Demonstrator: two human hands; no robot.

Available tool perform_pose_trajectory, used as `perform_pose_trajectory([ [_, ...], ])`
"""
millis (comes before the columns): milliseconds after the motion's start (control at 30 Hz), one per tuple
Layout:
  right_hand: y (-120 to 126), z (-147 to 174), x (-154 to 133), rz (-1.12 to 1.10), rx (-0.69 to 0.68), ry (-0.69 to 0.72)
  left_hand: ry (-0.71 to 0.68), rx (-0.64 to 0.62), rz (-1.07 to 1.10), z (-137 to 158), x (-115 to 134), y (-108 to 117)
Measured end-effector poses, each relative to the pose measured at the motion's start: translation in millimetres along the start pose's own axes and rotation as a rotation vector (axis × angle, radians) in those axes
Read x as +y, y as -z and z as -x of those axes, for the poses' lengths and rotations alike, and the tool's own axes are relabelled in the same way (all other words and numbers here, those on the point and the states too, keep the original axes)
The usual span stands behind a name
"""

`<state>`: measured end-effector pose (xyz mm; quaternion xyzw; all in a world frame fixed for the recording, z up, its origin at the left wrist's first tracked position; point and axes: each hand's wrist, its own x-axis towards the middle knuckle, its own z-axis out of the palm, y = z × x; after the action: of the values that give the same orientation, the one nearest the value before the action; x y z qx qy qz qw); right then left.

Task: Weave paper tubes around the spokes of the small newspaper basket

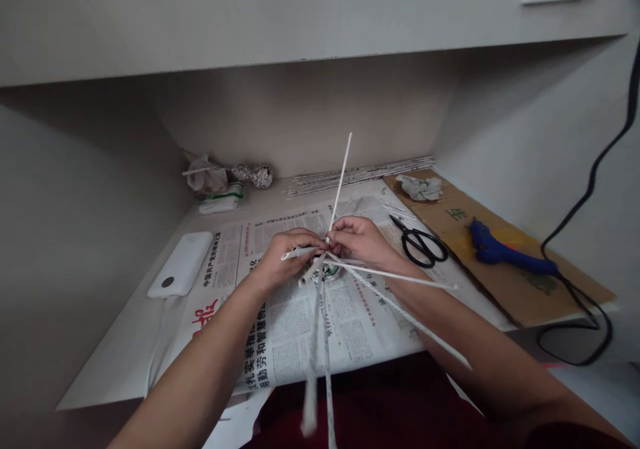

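Thin rolled-paper sticks fan out from a small woven paper piece (329, 272) low over the newspaper (350, 322). My right hand (364, 239) pinches the base of one upright white paper stick (341, 182). Close beside it, my left hand (285, 257) is closed on the paper sticks at the centre, with a short stick (300, 252) poking out past its fingers. Two more sticks (327, 362) run toward my body, and others (410, 312) slant over my right forearm. My fingers partly hide the middle of the woven piece.
Black-handled scissors (423, 244) lie right of my hands. A blue glue gun (505, 249) with a black cord rests on cardboard (530, 296), near crumpled paper (421, 187). A white power bank (181, 264) is at left. Paper sticks (360, 176) lie along the back wall.
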<state>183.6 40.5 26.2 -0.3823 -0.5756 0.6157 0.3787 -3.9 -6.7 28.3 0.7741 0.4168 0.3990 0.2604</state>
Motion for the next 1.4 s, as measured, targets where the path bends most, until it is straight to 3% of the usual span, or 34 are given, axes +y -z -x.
perform_pose_trajectory([
  [267,-4,6,-3,0.091,0.010,0.064,0.054,-0.049,0.005,0,9,4],
  [467,-4,4,-2,0.086,0.013,0.075,0.074,0.010,0.024,1,2,-1],
  [667,-6,4,0,0.131,0.021,0.141,0.206,0.070,0.143,1,-4,-8],
  [967,-4,-1,1,0.095,0.029,-0.027,0.250,0.110,0.185,2,-8,-15],
  [1400,-1,4,-2,0.004,-0.137,-0.011,0.345,0.127,0.237,0,-15,-14],
])
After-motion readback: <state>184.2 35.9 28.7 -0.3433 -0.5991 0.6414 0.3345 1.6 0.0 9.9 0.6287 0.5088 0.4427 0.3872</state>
